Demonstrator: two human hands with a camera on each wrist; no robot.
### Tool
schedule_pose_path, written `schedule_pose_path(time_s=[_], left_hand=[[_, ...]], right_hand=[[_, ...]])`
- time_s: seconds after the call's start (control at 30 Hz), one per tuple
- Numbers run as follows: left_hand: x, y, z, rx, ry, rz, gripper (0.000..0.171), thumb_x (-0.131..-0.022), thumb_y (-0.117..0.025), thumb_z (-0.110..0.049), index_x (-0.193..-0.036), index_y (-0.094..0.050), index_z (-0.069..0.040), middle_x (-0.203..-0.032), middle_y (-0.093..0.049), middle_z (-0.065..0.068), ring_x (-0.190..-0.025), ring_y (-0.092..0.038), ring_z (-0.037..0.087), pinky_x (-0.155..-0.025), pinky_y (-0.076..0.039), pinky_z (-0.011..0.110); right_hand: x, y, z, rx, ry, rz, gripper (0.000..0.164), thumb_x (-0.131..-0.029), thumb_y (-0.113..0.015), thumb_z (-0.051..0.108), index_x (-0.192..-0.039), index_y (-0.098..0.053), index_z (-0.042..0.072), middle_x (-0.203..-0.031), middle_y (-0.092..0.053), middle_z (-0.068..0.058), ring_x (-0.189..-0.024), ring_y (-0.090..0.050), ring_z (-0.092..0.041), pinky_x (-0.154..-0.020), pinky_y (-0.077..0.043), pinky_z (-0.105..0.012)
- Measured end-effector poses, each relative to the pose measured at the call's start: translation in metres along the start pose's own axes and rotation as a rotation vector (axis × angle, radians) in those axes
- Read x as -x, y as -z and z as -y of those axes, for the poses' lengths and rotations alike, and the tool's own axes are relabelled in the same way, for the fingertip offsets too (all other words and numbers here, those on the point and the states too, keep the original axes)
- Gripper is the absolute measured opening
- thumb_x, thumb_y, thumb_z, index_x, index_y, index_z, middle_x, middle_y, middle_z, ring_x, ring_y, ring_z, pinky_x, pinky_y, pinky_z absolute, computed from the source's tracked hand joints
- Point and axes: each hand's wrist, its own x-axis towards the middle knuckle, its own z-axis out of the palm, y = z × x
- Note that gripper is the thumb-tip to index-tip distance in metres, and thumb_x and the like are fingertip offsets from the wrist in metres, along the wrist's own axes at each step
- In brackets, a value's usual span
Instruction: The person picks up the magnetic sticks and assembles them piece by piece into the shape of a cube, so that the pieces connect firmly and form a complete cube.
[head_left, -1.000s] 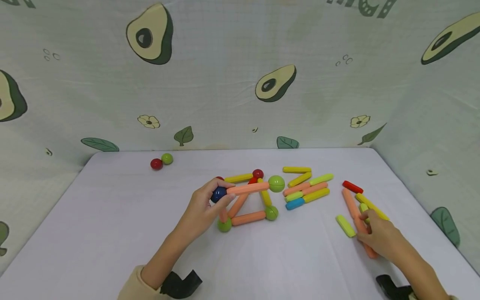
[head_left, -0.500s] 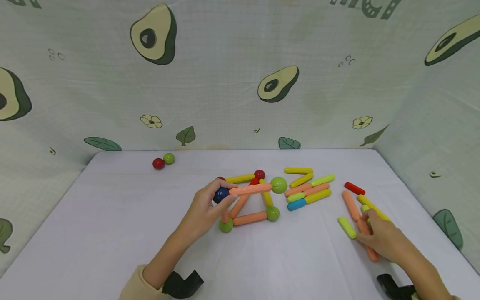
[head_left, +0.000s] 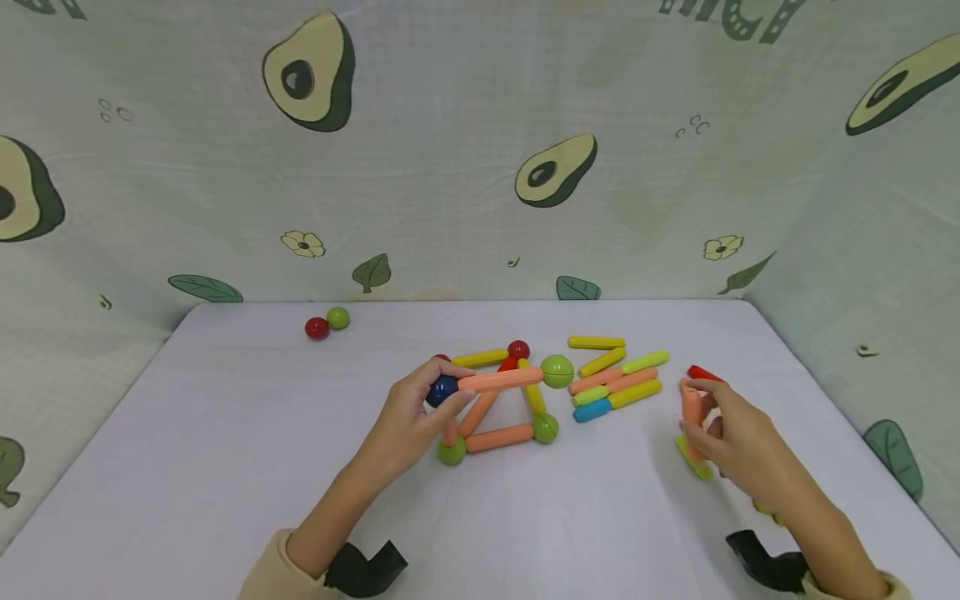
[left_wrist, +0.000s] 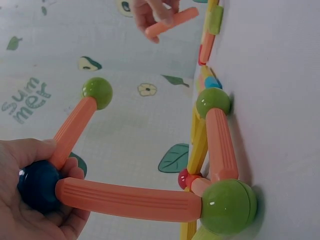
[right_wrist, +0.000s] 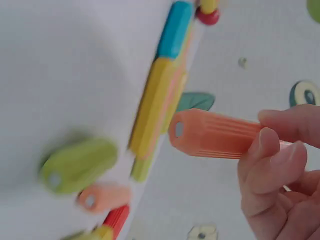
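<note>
At the dark blue ball (head_left: 442, 390), the left hand (head_left: 408, 417) is curled round it; a salmon bar (left_wrist: 130, 200) slopes down from it to a green ball (left_wrist: 227, 206) on the counter (head_left: 225, 467), and a second bar (head_left: 500, 379) reaches right to a raised green ball (head_left: 557, 371). Well to the right of the blue ball, past that raised one, the right hand (head_left: 738, 433) pinches a loose orange rod (head_left: 692, 417) off the counter. Its long axis stands steep, roughly crosswise to the second bar, and the right hand is the nearer. Behind the blue ball, the backdrop (left_wrist: 125, 60) reads "summer"; no brand is legible on the pieces.
</note>
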Motion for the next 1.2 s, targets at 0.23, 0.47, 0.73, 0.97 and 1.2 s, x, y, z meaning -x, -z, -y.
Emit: schedule_pose_path(time_s=[0.23, 0.47, 0.73, 0.97, 1.2], left_hand=[[0.0, 0.0, 0.0, -0.006, 0.007, -0.01, 0.027, -0.104, -0.068, -0.012, -0.125, -0.064, 0.005, -0.084, -0.061, 0.008, -0.059, -0.061, 0.026, -0.062, -0.047, 0.024], [0.001, -0.002, 0.0, -0.001, 0.01, -0.013, 0.026, -0.104, -0.069, -0.011, -0.124, -0.064, 0.005, -0.084, -0.06, 0.01, -0.06, -0.06, 0.027, -0.06, -0.047, 0.023], [0.001, -0.001, 0.0, 0.008, 0.006, -0.01, 0.027, -0.104, -0.069, -0.011, -0.125, -0.063, 0.005, -0.081, -0.06, 0.01, -0.058, -0.061, 0.027, -0.06, -0.047, 0.023], [0.0, -0.003, 0.001, 0.026, -0.009, 0.007, 0.027, -0.104, -0.069, -0.01, -0.124, -0.062, 0.005, -0.081, -0.059, 0.012, -0.057, -0.061, 0.027, -0.058, -0.047, 0.023], [0.003, -0.007, -0.001, -0.004, -0.012, -0.008, 0.026, -0.104, -0.069, -0.012, -0.125, -0.064, 0.003, -0.099, -0.06, 0.011, -0.064, -0.059, 0.024, -0.061, -0.052, 0.023]], right_hand=[[-0.007, -0.017, 0.045, -0.189, 0.085, -0.047, 0.04, -0.098, -0.075, 0.005, -0.132, -0.058, -0.009, -0.099, -0.07, -0.012, -0.075, -0.066, -0.022, -0.059, -0.055, -0.024], [-0.017, -0.043, 0.077, -0.334, 0.256, -0.065, 0.028, -0.095, -0.076, 0.002, -0.12, -0.065, -0.005, -0.102, -0.075, -0.009, -0.076, -0.068, -0.021, -0.066, -0.058, -0.024], [-0.027, -0.068, 0.089, -0.259, 0.395, -0.119, 0.018, -0.091, -0.079, -0.003, -0.105, -0.069, 0.001, -0.097, -0.07, -0.003, -0.089, -0.065, -0.022, -0.075, -0.058, -0.027], [-0.027, -0.07, 0.092, -0.249, 0.412, -0.116, 0.018, -0.09, -0.079, -0.005, -0.099, -0.066, 0.003, -0.093, -0.067, -0.001, -0.086, -0.065, -0.02, -0.074, -0.058, -0.028], [-0.026, -0.07, 0.092, -0.26, 0.415, -0.096, 0.023, -0.092, -0.077, -0.004, -0.112, -0.068, 0.0, -0.096, -0.067, 0.0, -0.088, -0.064, -0.019, -0.075, -0.059, -0.027]])
